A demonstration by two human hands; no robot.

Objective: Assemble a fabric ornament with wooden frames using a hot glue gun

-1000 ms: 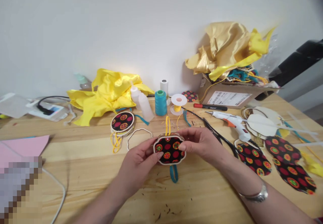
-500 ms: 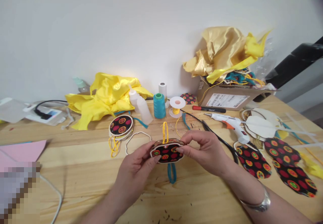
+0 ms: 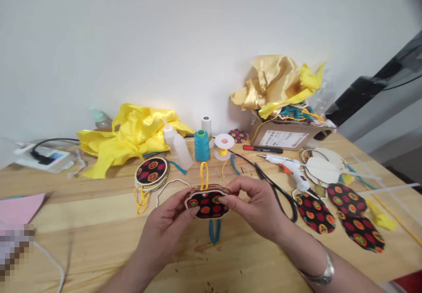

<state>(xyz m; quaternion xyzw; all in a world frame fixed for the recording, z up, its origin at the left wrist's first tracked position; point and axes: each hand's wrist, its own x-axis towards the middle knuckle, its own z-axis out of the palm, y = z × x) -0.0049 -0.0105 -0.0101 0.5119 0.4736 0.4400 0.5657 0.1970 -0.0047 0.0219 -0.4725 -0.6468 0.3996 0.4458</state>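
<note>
Between my two hands is a flat scalloped ornament faced with black floral fabric inside a pale rim. A braided yellow loop rises from its top and a teal cord loop hangs below. My left hand pinches its left end, thumb on the front. At the other end, my right hand grips with thumb and fingers; the fingertips behind are hidden. Behind my left hand lies a pale scalloped outline frame, beside a stack of similar round fabric-faced pieces with yellow cords.
A teal thread cone, a spool of yellow cord and white bottles stand behind. Rightward lie scissors, a glue gun and fabric cutouts. A cardboard box and yellow satin sit near the wall.
The view has shifted, so most table items appear slightly left and lower. Both hands keep the same hold on the ornament, whose front faces me a little more.
</note>
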